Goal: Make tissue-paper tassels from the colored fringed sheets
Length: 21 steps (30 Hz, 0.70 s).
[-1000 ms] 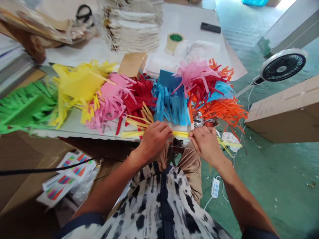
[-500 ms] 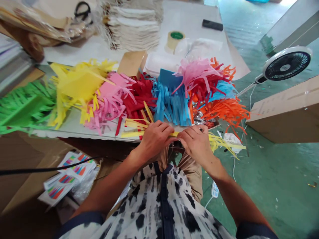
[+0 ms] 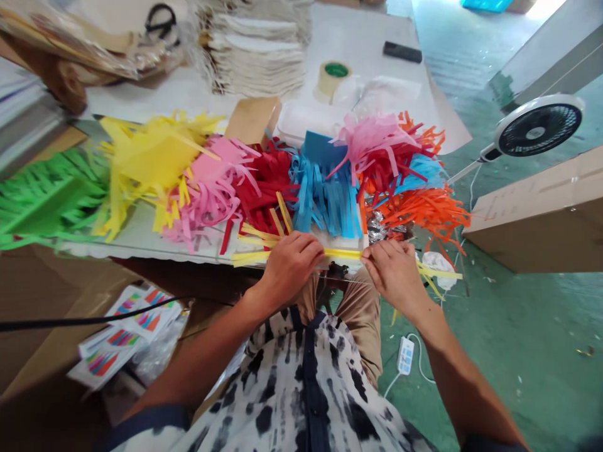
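Note:
A bundle of yellow paper strips (image 3: 343, 253) stretches sideways along the table's front edge, narrow in the middle and fringed at both ends. My left hand (image 3: 294, 258) is closed around it on the left, its fingertips pressed down on the strips. On the right, my right hand (image 3: 390, 267) pinches the same bundle, with loose strip ends sticking out past it. Just behind my hands lie blue fringed paper (image 3: 325, 194) and dark red fringed paper (image 3: 266, 185).
Further left are pink (image 3: 207, 182), yellow (image 3: 151, 157) and green fringed paper (image 3: 51, 194). Orange fringe (image 3: 428, 210) hangs at the right corner. Behind stand a tape roll (image 3: 332, 80) and a stack of white material (image 3: 257, 53). A fan (image 3: 539, 129) and a cardboard box (image 3: 537, 220) are at right.
My right hand has slid right along the yellow bundle, away from my left hand, baring a straight yellow length between them. My left hand stays nearly in place.

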Motion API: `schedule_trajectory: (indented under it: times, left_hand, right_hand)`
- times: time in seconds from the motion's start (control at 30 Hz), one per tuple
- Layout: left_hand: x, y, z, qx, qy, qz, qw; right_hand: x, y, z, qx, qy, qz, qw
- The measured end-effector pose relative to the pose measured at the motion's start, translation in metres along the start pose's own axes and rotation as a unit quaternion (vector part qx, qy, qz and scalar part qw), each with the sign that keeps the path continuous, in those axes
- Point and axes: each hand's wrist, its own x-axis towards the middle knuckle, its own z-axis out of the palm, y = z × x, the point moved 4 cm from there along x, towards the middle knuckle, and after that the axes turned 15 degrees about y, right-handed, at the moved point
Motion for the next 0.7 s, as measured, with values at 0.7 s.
schedule_trajectory:
  times: [0.7]
  left_hand:
    - [0.021, -0.020, -0.001, 0.021, -0.108, -0.035, 0.993]
  right_hand:
    - [0.020, 0.009, 0.001, -0.016, -0.094, 0.060, 0.994]
